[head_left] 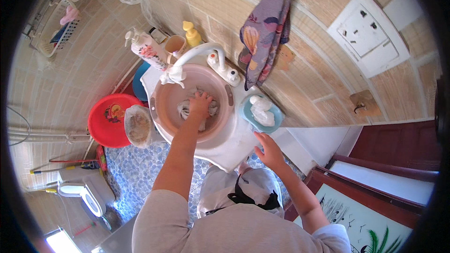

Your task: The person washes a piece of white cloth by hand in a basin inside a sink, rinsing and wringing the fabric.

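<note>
- Two bare hands are over the white washstand (225, 153): the left hand (200, 103) reaches down into the pink basin (163, 103), while the right hand (270, 153) hangs outside it, near and to the right.
- The grey cloth (183, 109) lies bunched in the middle of the basin, directly under the left fingers and poking out on both sides of them; it is crumpled, so I can make out no clear long axis.
- The left fingers are spread and bent over that cloth, touching it from above; whether they pinch a fold I cannot tell from where I stand.
- The left hand is plainly the nearer one to the cloth; the right is well apart from it, with the basin's right wall between.
- The right hand holds nothing that I can see, its thumb standing wide of the fingers, which point far and a little left.
- Just beyond those fingertips sits the blue dish (277, 110) (whether they touch its near rim is too fine to tell).
- Inside the dish, the white bundle (262, 114), seemingly thin plastic, stretches from far left to near right.
- White and curved, the faucet (191, 55) arches over the basin's far side.
</note>
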Available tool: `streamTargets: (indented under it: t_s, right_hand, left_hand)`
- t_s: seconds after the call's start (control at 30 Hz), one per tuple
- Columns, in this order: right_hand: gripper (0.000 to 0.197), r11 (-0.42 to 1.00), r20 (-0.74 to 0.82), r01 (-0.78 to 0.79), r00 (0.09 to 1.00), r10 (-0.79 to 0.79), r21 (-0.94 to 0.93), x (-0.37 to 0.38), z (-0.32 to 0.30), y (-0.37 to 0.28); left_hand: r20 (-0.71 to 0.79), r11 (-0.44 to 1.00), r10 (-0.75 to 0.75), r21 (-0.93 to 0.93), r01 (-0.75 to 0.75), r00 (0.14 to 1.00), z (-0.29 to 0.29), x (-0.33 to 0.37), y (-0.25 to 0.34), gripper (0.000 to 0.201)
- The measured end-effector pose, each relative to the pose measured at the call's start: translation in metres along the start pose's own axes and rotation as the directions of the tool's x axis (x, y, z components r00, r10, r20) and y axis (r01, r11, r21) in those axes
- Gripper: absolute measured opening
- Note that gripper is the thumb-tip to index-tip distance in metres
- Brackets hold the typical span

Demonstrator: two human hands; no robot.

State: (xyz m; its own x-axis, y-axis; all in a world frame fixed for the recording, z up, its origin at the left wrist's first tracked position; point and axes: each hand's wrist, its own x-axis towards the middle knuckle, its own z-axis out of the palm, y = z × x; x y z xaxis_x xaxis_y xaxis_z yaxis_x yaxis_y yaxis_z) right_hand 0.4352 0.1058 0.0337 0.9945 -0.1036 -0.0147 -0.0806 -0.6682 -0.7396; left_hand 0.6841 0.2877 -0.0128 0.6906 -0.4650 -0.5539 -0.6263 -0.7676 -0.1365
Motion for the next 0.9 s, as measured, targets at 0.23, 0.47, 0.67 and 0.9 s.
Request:
streamTargets:
  t_s: [0.23, 0.47, 0.67, 0.9]
  right_hand:
    - [0.035, 0.998, 0.038, -0.025, 0.999, 0.028, -0.060, -0.019, -0.007, 0.014]
    - [0.053, 0.288, 0.499, -0.608, 0.783, 0.372, 0.740, 0.069, 0.076, -0.027]
    - [0.068, 0.846, 0.111, -0.386, 0.921, 0.372, 0.368, 0.126, 0.123, 0.012]
    - [0.060, 0.747, -0.040, -0.283, 0.923, 0.382, 0.602, 0.100, 0.158, 0.013]
  left_hand:
    - [-0.127, 0.945, -0.118, -0.319, 0.072, 0.985, 0.018, 0.012, -0.014, 0.037]
    - [-0.242, 0.337, -0.588, -0.941, -0.038, 0.772, 0.033, -0.024, -0.022, 0.039]
    - [-0.519, 0.601, -0.516, -0.786, -0.143, 0.682, 0.025, -0.062, -0.003, 0.047]
    - [0.161, -0.598, -0.630, -0.725, -0.342, 0.760, 0.049, -0.060, -0.022, 0.045]
